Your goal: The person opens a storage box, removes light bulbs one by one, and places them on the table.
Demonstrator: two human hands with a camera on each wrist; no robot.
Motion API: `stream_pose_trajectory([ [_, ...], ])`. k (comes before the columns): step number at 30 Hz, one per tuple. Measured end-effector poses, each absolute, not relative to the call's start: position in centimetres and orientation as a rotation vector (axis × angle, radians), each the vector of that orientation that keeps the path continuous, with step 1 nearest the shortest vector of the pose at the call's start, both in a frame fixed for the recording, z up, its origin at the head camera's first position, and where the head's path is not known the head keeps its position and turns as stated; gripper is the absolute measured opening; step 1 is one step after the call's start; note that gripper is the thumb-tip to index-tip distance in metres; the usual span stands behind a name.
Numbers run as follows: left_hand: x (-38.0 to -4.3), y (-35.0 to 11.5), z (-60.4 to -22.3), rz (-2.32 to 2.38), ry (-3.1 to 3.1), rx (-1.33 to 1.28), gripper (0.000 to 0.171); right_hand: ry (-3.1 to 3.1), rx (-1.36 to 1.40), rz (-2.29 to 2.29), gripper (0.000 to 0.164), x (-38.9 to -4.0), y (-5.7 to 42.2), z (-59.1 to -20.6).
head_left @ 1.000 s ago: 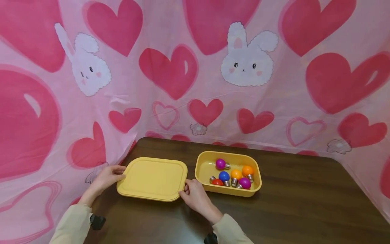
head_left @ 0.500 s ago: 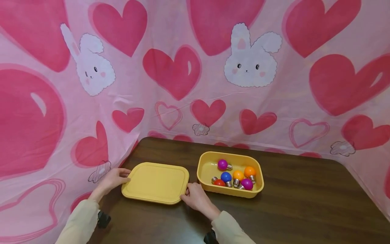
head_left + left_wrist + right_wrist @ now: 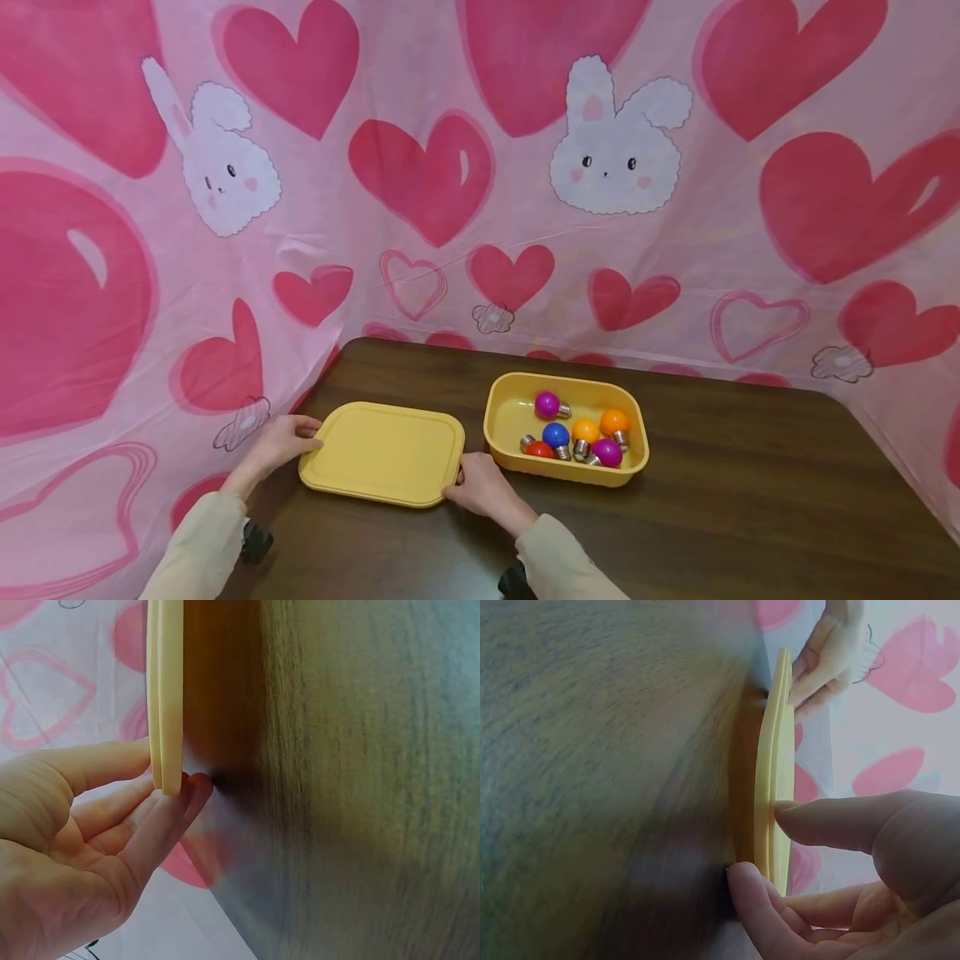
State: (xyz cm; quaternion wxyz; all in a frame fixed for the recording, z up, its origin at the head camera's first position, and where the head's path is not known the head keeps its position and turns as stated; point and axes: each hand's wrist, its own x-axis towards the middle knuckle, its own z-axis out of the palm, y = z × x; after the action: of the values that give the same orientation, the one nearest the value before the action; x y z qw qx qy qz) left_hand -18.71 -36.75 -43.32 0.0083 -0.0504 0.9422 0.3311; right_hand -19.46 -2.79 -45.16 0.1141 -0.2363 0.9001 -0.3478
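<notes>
A flat yellow lid (image 3: 382,452) with rounded corners lies level, close over the dark table, between my two hands. At its left end my left hand (image 3: 279,446) pinches the edge, thumb on top and fingers underneath, as the left wrist view shows. My right hand (image 3: 483,487) pinches the right end near the front corner; in the right wrist view its thumb (image 3: 817,821) presses the upper face and the fingertips curl below. Just right of the lid stands a yellow box (image 3: 566,472) holding several small colored bulbs, among them a blue bulb (image 3: 556,435) and a purple bulb (image 3: 547,405).
The brown wooden table (image 3: 750,483) has rounded far corners and extends well to the right of the box. Behind it and along the left hangs a pink cloth (image 3: 517,225) printed with hearts and rabbits, close to my left hand.
Both hands have lowered the lid slightly toward the table and nearer to me, still pinching its ends. The box and bulbs keep their places; the head view shifted a little.
</notes>
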Motion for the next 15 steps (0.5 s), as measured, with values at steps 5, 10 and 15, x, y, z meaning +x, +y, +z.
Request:
stream_pose_trajectory([
  [5,-18.99,-36.75,-43.72,0.898,3.013,-0.155,0.035,2.648,-0.695,-0.969,0.024,-19.49,-3.06,-45.09],
  [10,-19.16,-36.64,-44.02,0.811,3.068,-0.124,0.031,2.665,-0.676,-0.898,0.026,-19.51,-3.41,-44.95],
  [15,-19.28,-36.2,-43.76,0.757,3.091,-0.092,0.027,2.682,-0.647,-0.834,0.031,-19.54,-3.59,-44.96],
])
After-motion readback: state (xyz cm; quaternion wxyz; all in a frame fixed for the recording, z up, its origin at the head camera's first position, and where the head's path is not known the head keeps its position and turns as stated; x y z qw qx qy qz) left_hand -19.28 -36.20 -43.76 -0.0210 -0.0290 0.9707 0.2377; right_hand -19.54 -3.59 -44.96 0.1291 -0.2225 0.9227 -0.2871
